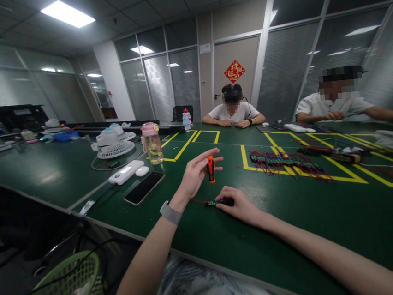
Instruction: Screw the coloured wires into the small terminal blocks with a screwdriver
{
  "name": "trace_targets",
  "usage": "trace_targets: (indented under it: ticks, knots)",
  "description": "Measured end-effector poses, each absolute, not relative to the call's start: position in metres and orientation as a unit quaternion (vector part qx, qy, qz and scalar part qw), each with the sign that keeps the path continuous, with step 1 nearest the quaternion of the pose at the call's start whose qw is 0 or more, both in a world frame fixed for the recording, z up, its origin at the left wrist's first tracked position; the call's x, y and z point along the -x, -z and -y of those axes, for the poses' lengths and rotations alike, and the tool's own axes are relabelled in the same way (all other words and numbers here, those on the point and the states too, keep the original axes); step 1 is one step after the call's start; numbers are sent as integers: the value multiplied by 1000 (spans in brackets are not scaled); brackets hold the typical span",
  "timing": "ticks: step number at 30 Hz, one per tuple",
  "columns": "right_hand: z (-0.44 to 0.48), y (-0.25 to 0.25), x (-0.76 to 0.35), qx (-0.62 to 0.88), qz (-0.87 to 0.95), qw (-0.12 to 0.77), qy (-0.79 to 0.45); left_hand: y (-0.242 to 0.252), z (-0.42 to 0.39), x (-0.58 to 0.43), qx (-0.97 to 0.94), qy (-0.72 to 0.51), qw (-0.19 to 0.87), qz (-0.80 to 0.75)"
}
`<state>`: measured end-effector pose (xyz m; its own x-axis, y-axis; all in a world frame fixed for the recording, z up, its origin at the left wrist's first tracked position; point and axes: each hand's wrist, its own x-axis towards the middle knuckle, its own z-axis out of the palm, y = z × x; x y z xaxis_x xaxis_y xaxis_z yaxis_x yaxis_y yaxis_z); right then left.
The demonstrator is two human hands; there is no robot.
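My left hand (pixel 198 170), with a grey-strapped watch on its wrist, is at the orange-and-black handle of a screwdriver (pixel 211 170). The fingers stretch out around the handle near its top. The screwdriver stands upright, and its thin shaft runs down to a small green circuit board (pixel 211 204) on the table. My right hand (pixel 238 203) pinches the board's right end, its thumb and fingers closed and partly covering it. A red wire leaves the board on the left side. The exact contact of the screwdriver tip is too small to make out.
On the green table (pixel 191 240) are a phone (pixel 145 188), a white power strip (pixel 126 172), a pink-lidded bottle (pixel 152 144) and a white fan (pixel 114 144). Several wired boards (pixel 288 162) lie right, within yellow tape. Two people sit opposite. A green basket (pixel 86 265) stands below left.
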<state>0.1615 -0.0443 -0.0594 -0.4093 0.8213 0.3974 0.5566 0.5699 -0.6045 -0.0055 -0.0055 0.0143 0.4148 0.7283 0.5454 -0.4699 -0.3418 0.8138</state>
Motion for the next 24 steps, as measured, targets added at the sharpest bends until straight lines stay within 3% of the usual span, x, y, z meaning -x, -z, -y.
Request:
trace_targets:
  ticks: [2, 6, 12, 19, 24]
  knots:
    - [45, 58, -161, 421, 818, 343, -191, -14, 6, 5, -629, -530, 554, -126]
    - [46, 58, -160, 413, 816, 357, -191, -11, 3, 6, -679, -565, 434, -176]
    - [45, 64, -162, 419, 814, 362, -174, -13, 6, 5, -665, -539, 499, -136]
    - [49, 66, -166, 364, 851, 353, -137, -12, 4, 5, -677, -595, 381, -207]
    - [50, 65, -166, 345, 868, 340, -110, -12, 2, 5, -670, -605, 359, -237]
